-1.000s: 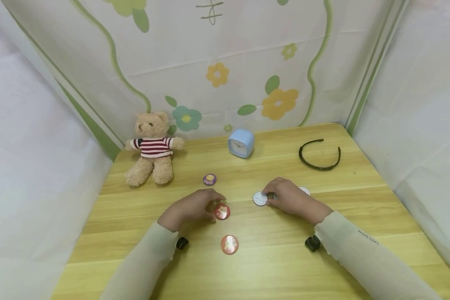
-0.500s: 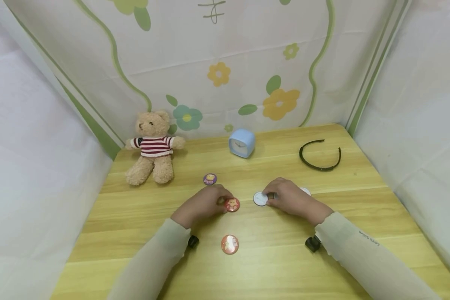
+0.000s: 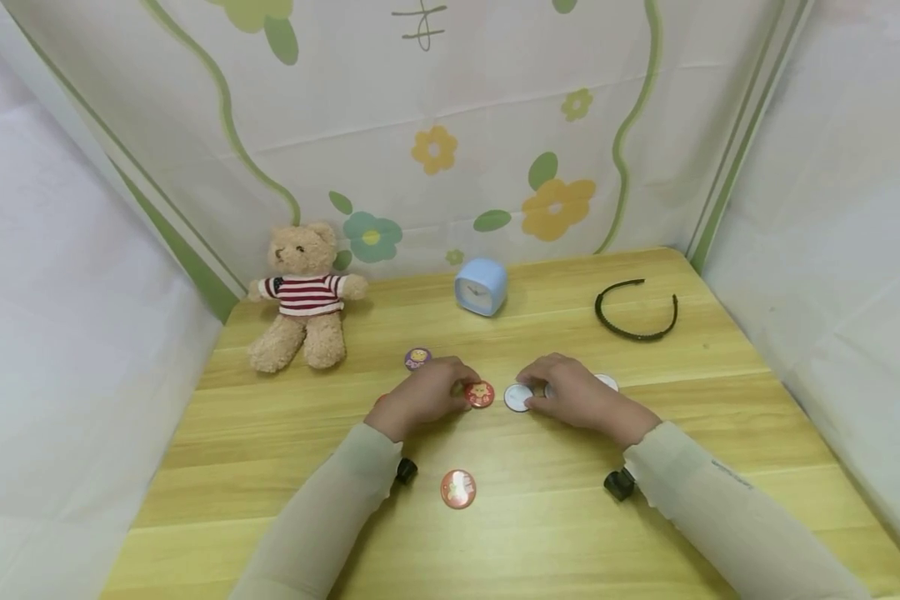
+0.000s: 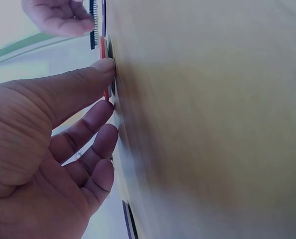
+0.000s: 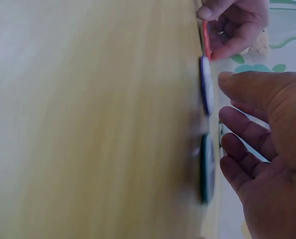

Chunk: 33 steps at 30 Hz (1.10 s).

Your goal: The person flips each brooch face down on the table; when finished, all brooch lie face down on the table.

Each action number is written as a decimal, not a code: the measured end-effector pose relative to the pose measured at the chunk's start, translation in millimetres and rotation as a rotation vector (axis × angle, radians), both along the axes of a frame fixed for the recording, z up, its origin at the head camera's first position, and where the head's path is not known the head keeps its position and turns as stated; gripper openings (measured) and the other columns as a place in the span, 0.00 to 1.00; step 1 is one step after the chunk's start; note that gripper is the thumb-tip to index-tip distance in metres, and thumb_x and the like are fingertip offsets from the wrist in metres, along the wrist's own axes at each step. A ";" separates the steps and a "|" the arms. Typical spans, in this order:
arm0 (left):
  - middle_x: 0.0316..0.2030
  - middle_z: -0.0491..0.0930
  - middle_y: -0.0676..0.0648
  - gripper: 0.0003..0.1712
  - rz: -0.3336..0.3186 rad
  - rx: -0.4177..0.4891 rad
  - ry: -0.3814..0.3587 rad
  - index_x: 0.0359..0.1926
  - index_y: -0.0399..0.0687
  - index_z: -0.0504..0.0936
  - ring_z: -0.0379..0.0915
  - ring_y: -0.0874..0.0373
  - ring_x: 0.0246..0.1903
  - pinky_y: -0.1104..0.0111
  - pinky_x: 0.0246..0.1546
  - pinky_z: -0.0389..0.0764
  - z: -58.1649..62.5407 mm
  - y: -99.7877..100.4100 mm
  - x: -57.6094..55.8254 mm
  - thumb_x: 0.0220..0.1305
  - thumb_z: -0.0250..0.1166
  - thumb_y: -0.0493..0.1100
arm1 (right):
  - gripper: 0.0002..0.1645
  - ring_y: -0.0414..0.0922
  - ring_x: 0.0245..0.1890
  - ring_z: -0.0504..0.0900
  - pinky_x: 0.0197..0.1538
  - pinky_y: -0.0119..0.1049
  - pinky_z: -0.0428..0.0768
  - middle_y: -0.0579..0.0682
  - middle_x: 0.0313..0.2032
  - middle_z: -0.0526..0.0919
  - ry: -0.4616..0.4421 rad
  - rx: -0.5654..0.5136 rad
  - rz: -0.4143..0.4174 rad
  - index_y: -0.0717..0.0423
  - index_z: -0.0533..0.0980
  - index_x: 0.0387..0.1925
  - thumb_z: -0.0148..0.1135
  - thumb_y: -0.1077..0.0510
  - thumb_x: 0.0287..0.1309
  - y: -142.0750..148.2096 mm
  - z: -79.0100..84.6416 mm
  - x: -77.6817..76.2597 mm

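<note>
My left hand point(image 3: 427, 392) pinches a round red button badge point(image 3: 482, 394) with a bear picture, thumb and fingertips at its edge. In the left wrist view this badge point(image 4: 107, 89) shows edge-on, close over the table. My right hand point(image 3: 581, 392) is beside a round white badge point(image 3: 517, 398) with a dark rim. The right wrist view shows its thumb and loosely bent fingers apart from that white badge point(image 5: 207, 85). A green-edged badge point(image 5: 206, 169) lies nearer that hand's wrist. The red and white badges are nearly edge to edge.
An orange-red badge point(image 3: 458, 489) lies in front, a purple one point(image 3: 417, 358) behind my left hand. Another white badge point(image 3: 607, 382) is partly hidden by my right hand. A teddy bear point(image 3: 305, 296), blue clock point(image 3: 482, 287) and black headband point(image 3: 636, 311) are at the back of the table.
My left hand has slid the red badge right and away from me, up beside the white badge. My right hand has stayed nearly in place by the white badge.
</note>
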<state>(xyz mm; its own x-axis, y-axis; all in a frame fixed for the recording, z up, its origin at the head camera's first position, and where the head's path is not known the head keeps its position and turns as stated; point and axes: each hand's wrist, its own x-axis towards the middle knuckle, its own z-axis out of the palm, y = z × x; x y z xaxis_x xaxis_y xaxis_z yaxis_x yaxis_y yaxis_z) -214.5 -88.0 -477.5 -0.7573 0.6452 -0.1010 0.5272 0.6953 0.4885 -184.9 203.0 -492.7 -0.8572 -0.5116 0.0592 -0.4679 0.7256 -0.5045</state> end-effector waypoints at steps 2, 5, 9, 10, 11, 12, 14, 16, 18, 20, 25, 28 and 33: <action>0.56 0.86 0.48 0.21 0.000 0.001 -0.001 0.64 0.46 0.88 0.82 0.54 0.57 0.59 0.64 0.82 0.5 1.0 0.4 0.72 0.75 0.39 | 0.22 0.52 0.63 0.83 0.70 0.56 0.80 0.49 0.57 0.90 -0.011 -0.014 0.004 0.54 0.86 0.60 0.77 0.52 0.68 -7.3 3.0 -0.2; 0.56 0.87 0.48 0.21 0.006 0.010 -0.005 0.63 0.46 0.88 0.82 0.53 0.57 0.58 0.65 0.82 -0.5 0.3 1.3 0.71 0.75 0.39 | 0.22 0.52 0.63 0.82 0.70 0.55 0.79 0.49 0.57 0.90 -0.022 -0.023 0.028 0.55 0.87 0.59 0.76 0.52 0.67 -23.8 4.7 -1.9; 0.55 0.87 0.48 0.19 -0.005 0.028 0.003 0.61 0.47 0.89 0.83 0.53 0.58 0.57 0.65 0.82 -3.9 -0.1 1.2 0.71 0.76 0.40 | 0.19 0.49 0.58 0.82 0.66 0.51 0.81 0.47 0.54 0.91 -0.009 0.005 0.049 0.53 0.88 0.55 0.78 0.53 0.65 -44.8 -1.0 -3.7; 0.55 0.88 0.48 0.18 -0.008 0.033 0.006 0.60 0.47 0.89 0.83 0.53 0.57 0.58 0.65 0.82 -4.8 0.0 0.9 0.71 0.76 0.40 | 0.18 0.49 0.57 0.82 0.65 0.50 0.82 0.47 0.53 0.91 0.001 0.014 0.049 0.53 0.89 0.53 0.78 0.53 0.64 -48.6 -2.4 -3.8; 0.55 0.88 0.49 0.18 -0.012 0.035 0.011 0.60 0.47 0.90 0.83 0.54 0.57 0.58 0.65 0.82 -5.8 0.2 0.5 0.71 0.76 0.40 | 0.16 0.48 0.56 0.82 0.64 0.49 0.82 0.47 0.52 0.91 0.013 0.023 0.046 0.52 0.89 0.52 0.79 0.54 0.64 -51.7 -3.6 -3.6; 0.55 0.88 0.49 0.18 -0.013 0.033 0.016 0.60 0.48 0.90 0.83 0.54 0.57 0.58 0.65 0.82 -6.7 0.3 0.0 0.72 0.75 0.41 | 0.16 0.48 0.56 0.82 0.64 0.48 0.83 0.46 0.52 0.91 0.025 0.033 0.042 0.52 0.89 0.51 0.79 0.53 0.64 -53.9 -4.5 -3.5; 0.55 0.88 0.50 0.18 -0.011 0.035 0.018 0.60 0.48 0.90 0.83 0.55 0.57 0.59 0.65 0.82 -8.1 0.1 -0.9 0.72 0.76 0.41 | 0.15 0.47 0.55 0.83 0.63 0.46 0.83 0.46 0.51 0.91 0.047 0.048 0.031 0.51 0.90 0.50 0.80 0.52 0.65 -56.8 -5.1 -3.2; 0.55 0.88 0.50 0.18 -0.011 0.033 0.020 0.60 0.49 0.90 0.83 0.55 0.57 0.59 0.65 0.82 -8.2 -0.4 -1.1 0.71 0.76 0.42 | 0.14 0.47 0.55 0.83 0.62 0.45 0.84 0.46 0.50 0.92 0.069 0.059 0.032 0.51 0.90 0.49 0.79 0.51 0.66 -58.1 -7.2 -4.4; 0.55 0.89 0.50 0.17 -0.014 0.031 0.018 0.59 0.49 0.91 0.83 0.55 0.58 0.59 0.65 0.82 -7.7 -1.4 -0.8 0.71 0.76 0.42 | 0.14 0.47 0.55 0.82 0.62 0.45 0.84 0.45 0.50 0.92 0.080 0.069 0.039 0.50 0.90 0.49 0.79 0.49 0.67 -58.2 -9.0 -5.3; 0.55 0.90 0.51 0.16 -0.020 0.035 0.015 0.59 0.50 0.91 0.83 0.55 0.57 0.59 0.65 0.82 -6.4 -3.5 0.4 0.72 0.75 0.42 | 0.13 0.46 0.55 0.82 0.62 0.45 0.84 0.44 0.51 0.92 0.080 0.074 0.044 0.49 0.90 0.50 0.77 0.49 0.68 -57.6 -9.9 -5.8; 0.53 0.92 0.54 0.12 -0.001 0.062 -0.018 0.57 0.53 0.93 0.87 0.60 0.54 0.63 0.59 0.86 -0.2 -8.4 4.3 0.77 0.70 0.42 | 0.09 0.45 0.54 0.83 0.60 0.45 0.84 0.42 0.49 0.92 0.051 0.026 0.019 0.44 0.90 0.51 0.72 0.51 0.73 -53.5 -4.2 -3.6; 0.52 0.93 0.52 0.12 0.033 0.073 -0.003 0.57 0.53 0.93 0.88 0.63 0.48 0.65 0.51 0.88 2.7 -8.9 6.1 0.79 0.68 0.42 | 0.08 0.44 0.50 0.83 0.54 0.45 0.85 0.43 0.46 0.90 0.066 -0.012 -0.010 0.43 0.89 0.51 0.69 0.53 0.76 -52.3 -1.3 -3.2; 0.48 0.93 0.51 0.12 0.083 0.088 0.078 0.56 0.51 0.93 0.85 0.63 0.41 0.67 0.45 0.87 2.9 -5.1 7.0 0.80 0.66 0.41 | 0.04 0.45 0.45 0.84 0.49 0.44 0.85 0.47 0.45 0.87 0.112 -0.047 -0.035 0.45 0.83 0.48 0.69 0.56 0.76 -54.9 -0.2 -4.3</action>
<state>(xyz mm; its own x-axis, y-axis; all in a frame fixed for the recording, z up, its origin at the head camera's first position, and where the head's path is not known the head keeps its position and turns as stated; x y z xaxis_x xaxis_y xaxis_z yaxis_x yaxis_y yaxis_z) -207.5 -93.2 -474.6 -0.8119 0.5836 0.0143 0.5082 0.6946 0.5092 -189.3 148.1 -492.8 -0.8610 -0.4762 0.1787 -0.4983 0.7192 -0.4843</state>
